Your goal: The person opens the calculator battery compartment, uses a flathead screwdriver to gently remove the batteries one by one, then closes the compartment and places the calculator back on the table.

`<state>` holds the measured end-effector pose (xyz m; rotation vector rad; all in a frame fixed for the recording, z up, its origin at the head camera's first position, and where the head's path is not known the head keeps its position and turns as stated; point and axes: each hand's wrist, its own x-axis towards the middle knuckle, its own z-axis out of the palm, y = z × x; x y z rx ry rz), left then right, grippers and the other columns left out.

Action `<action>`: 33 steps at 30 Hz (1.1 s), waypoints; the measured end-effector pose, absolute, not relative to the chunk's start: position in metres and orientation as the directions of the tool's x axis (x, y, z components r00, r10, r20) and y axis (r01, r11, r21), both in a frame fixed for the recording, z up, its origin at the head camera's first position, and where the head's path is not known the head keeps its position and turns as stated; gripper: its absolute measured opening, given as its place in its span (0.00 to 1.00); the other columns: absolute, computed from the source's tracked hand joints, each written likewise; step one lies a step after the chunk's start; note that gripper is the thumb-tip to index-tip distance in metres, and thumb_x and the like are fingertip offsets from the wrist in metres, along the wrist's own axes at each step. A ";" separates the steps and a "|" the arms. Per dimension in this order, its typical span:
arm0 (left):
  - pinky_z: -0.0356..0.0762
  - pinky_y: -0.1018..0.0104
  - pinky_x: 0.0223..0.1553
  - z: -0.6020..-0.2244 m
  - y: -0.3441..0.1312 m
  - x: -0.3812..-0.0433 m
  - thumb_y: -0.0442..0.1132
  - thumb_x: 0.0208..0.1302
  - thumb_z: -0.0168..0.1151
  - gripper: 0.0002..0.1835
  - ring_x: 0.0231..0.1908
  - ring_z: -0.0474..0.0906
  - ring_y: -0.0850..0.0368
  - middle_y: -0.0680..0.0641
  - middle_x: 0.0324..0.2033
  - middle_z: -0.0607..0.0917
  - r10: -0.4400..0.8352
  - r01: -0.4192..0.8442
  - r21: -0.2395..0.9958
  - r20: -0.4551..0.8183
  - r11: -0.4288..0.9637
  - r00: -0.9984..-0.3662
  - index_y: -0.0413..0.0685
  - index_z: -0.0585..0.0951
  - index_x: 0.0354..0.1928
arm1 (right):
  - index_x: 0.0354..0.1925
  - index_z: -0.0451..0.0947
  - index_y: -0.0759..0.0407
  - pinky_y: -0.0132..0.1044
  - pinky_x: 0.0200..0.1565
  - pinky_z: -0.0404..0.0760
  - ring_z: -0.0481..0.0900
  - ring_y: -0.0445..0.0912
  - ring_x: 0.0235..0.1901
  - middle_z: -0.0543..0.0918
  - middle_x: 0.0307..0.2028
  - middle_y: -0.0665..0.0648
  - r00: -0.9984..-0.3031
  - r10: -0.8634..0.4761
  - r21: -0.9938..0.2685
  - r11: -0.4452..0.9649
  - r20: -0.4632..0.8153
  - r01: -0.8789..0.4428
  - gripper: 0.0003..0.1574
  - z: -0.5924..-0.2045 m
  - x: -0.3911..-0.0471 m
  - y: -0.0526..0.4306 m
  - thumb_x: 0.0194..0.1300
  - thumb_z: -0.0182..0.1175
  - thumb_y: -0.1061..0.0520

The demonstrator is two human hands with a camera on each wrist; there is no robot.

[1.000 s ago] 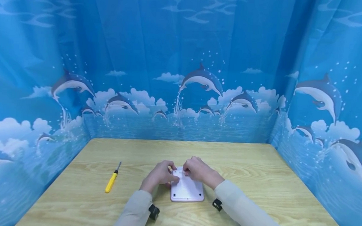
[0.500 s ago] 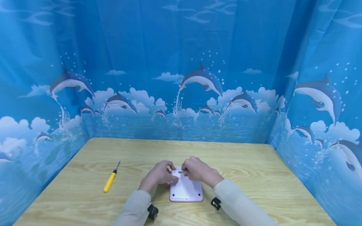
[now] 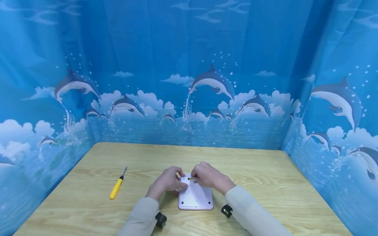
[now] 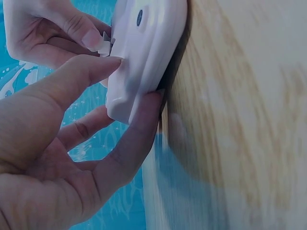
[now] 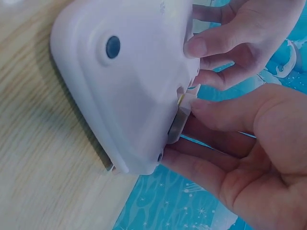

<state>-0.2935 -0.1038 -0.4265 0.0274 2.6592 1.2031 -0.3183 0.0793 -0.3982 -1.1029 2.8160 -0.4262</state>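
Observation:
A pale pinkish-white calculator lies back side up on the table, dark round feet showing at its corners. My left hand grips its left side, thumb on the back and a finger under the edge in the left wrist view. At the far end, my right hand pinches a small white battery cover, which stands tilted up from its slot. Yellow shows in the uncovered battery compartment in the head view. Some fingers of the right hand rest against the calculator's far edge in the right wrist view.
A yellow-handled screwdriver lies to the left on the wooden table, its tip pointing away. A blue curtain printed with dolphins hangs behind the table and along both sides.
The battery cover has come up from the calculator's back under my right fingers, and the dark slot now shows yellow inside. My left hand keeps its grip; the screwdriver has not moved.

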 end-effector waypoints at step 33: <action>0.86 0.63 0.30 -0.428 -0.102 -0.293 0.34 0.57 0.77 0.14 0.31 0.80 0.52 0.44 0.35 0.81 0.093 -0.084 0.750 -0.191 0.656 -0.977 0.46 0.81 0.41 | 0.42 0.90 0.60 0.23 0.35 0.83 0.82 0.36 0.28 0.92 0.35 0.57 -0.720 -0.693 -0.267 0.686 0.042 -0.677 0.08 -0.399 -0.318 0.079 0.65 0.68 0.65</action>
